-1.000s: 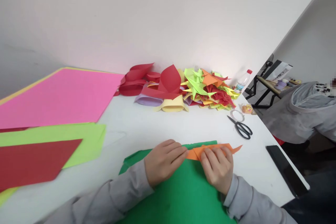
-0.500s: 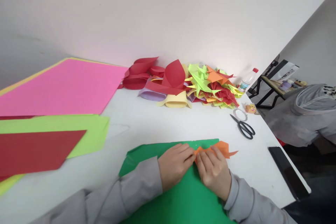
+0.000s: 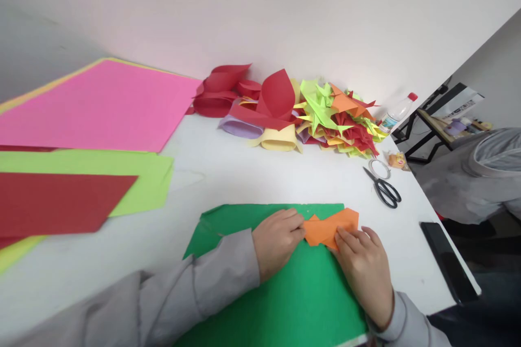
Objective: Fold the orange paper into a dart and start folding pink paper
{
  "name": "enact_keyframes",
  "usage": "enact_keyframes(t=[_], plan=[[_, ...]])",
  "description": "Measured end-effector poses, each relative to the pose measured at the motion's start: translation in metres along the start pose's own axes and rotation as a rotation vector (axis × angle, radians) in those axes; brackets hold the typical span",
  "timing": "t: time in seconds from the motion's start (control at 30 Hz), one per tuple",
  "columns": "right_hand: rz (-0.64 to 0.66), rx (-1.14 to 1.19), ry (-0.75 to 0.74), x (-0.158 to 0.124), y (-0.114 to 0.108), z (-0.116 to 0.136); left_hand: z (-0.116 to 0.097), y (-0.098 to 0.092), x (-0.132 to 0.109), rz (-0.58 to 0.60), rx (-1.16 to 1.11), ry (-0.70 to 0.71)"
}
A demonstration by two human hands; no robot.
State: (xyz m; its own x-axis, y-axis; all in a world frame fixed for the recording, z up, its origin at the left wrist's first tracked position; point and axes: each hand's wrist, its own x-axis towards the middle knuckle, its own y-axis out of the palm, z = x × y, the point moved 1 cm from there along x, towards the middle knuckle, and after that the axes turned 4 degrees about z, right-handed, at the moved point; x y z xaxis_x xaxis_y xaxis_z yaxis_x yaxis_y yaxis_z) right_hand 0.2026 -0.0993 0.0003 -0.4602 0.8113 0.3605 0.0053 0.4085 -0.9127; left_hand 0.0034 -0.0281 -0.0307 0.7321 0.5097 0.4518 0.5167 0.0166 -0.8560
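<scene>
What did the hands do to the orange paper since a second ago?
The right hand slid down and right, uncovering the orange paper, which now lies wider and flatter, its long point gone. The left hand stays at its left edge. Green sheet, scissors and paper pile unchanged.

A white table (image 3: pixel 228 179) carries a large pink sheet (image 3: pixel 101 105) at the far left. Nearer lies a lime-green sheet (image 3: pixel 138 173), with a red sheet (image 3: pixel 52 200) overlapping it and a yellow sheet (image 3: pixel 16 252) showing beneath. Against the wall lie curled red papers (image 3: pixel 228 92), a lilac curl (image 3: pixel 240 126) and a pale yellow curl (image 3: pixel 279 141), just beside a heap of folded paper figures (image 3: pixel 337 122). Right of the heap stand a plastic bottle (image 3: pixel 396 114) and a snack packet (image 3: pixel 396 160). Black scissors (image 3: pixel 385 190) touch a tape ring (image 3: pixel 379 168). A dark phone (image 3: pixel 448 260) lies by the right edge. Beyond it sits a person in a grey hooded top (image 3: pixel 476 184), near a black-framed desk (image 3: pixel 439 124).
</scene>
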Motion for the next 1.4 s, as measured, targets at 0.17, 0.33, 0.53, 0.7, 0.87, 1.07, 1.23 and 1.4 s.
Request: enact_keyframes(t=[0.17,0.33,0.53,0.7,0.87,1.07,1.23,1.4], plan=[[0.068,0.291,0.122,-0.008,-0.001,-0.026,0.004,0.005,0.001,-0.023,-0.103,-0.044],[0.190,0.830,0.304,0.010,0.000,-0.041,0.007,0.002,0.008,0.024,-0.180,-0.109],[0.289,1.166,0.506,0.030,0.006,-0.043,0.011,0.007,0.011,0.033,-0.235,-0.185],[0.228,1.076,0.780,0.034,0.014,-0.048,0.012,0.012,0.010,-0.003,-0.216,-0.287],[0.241,1.062,0.808,0.037,0.018,-0.063,0.009,0.007,0.012,0.015,-0.239,-0.277],[-0.206,0.840,0.951,0.033,0.005,-0.096,0.010,0.014,0.010,-0.022,-0.243,-0.296],[-0.302,0.638,0.511,0.034,-0.018,-0.049,0.009,0.010,0.010,-0.004,-0.265,-0.304],[0.114,0.255,0.152,0.056,-0.028,0.011,0.007,0.003,0.011,-0.009,-0.279,-0.311]])
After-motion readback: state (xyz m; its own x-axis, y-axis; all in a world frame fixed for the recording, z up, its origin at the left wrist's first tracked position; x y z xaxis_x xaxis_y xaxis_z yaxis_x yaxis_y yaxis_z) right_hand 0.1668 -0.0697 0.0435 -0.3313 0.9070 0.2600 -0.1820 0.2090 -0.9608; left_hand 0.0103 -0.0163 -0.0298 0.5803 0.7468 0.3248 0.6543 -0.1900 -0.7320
